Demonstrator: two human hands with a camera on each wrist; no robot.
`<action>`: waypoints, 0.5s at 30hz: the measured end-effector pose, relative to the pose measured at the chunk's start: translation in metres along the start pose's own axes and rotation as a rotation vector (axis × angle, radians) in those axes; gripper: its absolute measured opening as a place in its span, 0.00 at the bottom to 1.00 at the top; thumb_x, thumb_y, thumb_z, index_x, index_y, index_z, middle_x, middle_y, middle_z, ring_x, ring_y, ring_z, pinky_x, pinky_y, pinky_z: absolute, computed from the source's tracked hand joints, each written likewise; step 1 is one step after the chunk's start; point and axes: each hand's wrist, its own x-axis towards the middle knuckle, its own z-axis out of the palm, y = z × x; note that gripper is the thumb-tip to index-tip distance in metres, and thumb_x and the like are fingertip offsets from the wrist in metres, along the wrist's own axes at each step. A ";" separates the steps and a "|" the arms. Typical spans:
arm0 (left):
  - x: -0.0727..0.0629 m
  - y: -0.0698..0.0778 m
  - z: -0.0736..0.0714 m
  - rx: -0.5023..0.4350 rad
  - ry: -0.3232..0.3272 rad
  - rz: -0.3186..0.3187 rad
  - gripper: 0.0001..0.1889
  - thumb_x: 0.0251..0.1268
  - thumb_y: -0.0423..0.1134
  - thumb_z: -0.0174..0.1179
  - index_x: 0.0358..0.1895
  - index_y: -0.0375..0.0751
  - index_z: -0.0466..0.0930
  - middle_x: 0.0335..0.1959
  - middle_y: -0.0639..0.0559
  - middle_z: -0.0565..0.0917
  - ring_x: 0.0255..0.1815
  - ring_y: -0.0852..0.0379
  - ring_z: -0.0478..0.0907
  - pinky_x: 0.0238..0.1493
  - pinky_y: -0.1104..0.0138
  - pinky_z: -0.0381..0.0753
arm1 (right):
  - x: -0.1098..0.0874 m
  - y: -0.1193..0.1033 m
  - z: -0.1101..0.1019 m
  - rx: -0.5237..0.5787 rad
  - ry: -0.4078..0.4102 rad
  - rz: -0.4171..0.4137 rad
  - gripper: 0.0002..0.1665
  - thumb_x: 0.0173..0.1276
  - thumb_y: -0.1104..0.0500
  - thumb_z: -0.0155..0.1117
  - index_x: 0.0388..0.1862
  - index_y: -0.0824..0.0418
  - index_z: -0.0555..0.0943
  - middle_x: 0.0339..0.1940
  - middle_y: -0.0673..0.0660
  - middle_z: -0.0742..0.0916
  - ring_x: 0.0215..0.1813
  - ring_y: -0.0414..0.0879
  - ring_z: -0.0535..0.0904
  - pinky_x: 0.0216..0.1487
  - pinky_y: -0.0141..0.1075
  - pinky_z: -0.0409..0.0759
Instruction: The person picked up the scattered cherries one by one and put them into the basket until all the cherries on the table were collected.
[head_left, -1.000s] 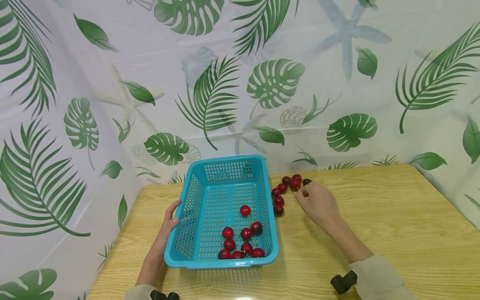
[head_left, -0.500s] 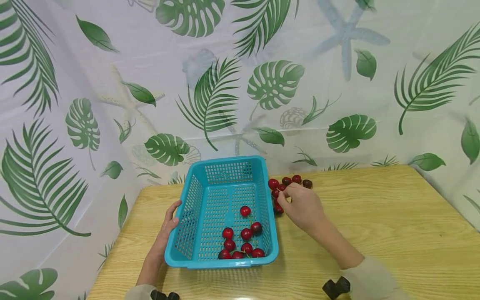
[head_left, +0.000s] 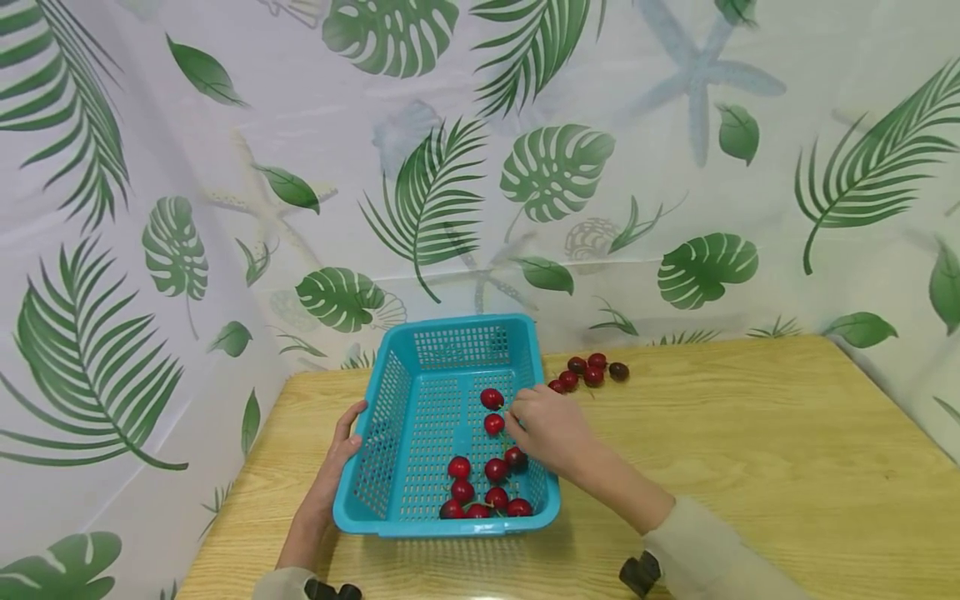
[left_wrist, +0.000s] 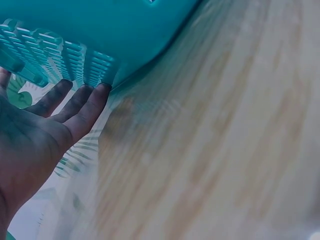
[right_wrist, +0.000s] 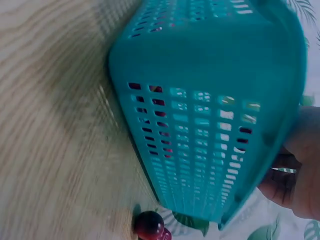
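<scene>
A blue perforated plastic basket (head_left: 457, 527) stands on the table, with several red cherries (head_left: 496, 470) lying mostly toward its near right part. My left hand (head_left: 335, 467) is at the basket's left side; in the left wrist view its fairly straight fingers (left_wrist: 87, 110) touch the outer wall. My right hand (head_left: 551, 425) reaches over the right rim with curled fingers, pinching a cherry (head_left: 492, 398) by its stem over the basket floor. In the right wrist view, the basket's wall hides the fingertips and that cherry.
More cherries (head_left: 593, 377) lie on the wood-grain table (head_left: 720, 450) behind and right of the basket, partly behind my right hand. A leaf-patterned cloth (head_left: 585, 83) hangs along the back and left.
My right hand has moved left from the loose cherries on the table to over the basket, bringing one cherry with it. The left hand stays at the basket's side.
</scene>
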 end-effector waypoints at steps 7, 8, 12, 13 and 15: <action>-0.002 -0.001 -0.004 0.015 -0.011 -0.008 0.33 0.74 0.49 0.40 0.78 0.52 0.42 0.77 0.35 0.50 0.69 0.30 0.58 0.58 0.52 0.71 | 0.011 -0.013 0.015 -0.014 -0.152 -0.043 0.19 0.66 0.61 0.64 0.14 0.55 0.76 0.19 0.48 0.79 0.26 0.44 0.69 0.26 0.31 0.70; -0.002 -0.001 -0.004 0.019 -0.007 -0.009 0.33 0.74 0.49 0.40 0.78 0.53 0.43 0.77 0.35 0.50 0.69 0.31 0.58 0.58 0.53 0.71 | 0.012 -0.015 0.017 -0.016 -0.177 -0.049 0.20 0.66 0.61 0.63 0.13 0.55 0.76 0.19 0.48 0.78 0.26 0.44 0.70 0.25 0.31 0.70; -0.001 -0.001 -0.005 0.013 -0.005 -0.013 0.32 0.74 0.48 0.40 0.78 0.54 0.44 0.76 0.35 0.50 0.68 0.32 0.58 0.57 0.55 0.72 | 0.016 -0.018 0.024 -0.046 -0.266 -0.057 0.21 0.64 0.64 0.62 0.11 0.54 0.71 0.17 0.49 0.75 0.23 0.43 0.69 0.22 0.32 0.72; 0.000 -0.001 -0.005 0.007 -0.014 0.000 0.32 0.75 0.48 0.39 0.78 0.52 0.43 0.76 0.34 0.50 0.69 0.31 0.58 0.58 0.55 0.71 | 0.016 -0.019 0.025 -0.060 -0.286 -0.052 0.21 0.63 0.64 0.62 0.11 0.54 0.71 0.16 0.49 0.75 0.22 0.42 0.69 0.21 0.33 0.73; 0.001 0.000 -0.005 -0.009 -0.017 0.006 0.32 0.75 0.47 0.39 0.78 0.53 0.43 0.76 0.33 0.50 0.68 0.30 0.59 0.58 0.53 0.72 | 0.018 -0.020 0.028 -0.100 -0.326 -0.046 0.20 0.62 0.64 0.62 0.12 0.54 0.71 0.16 0.49 0.75 0.21 0.42 0.68 0.22 0.35 0.76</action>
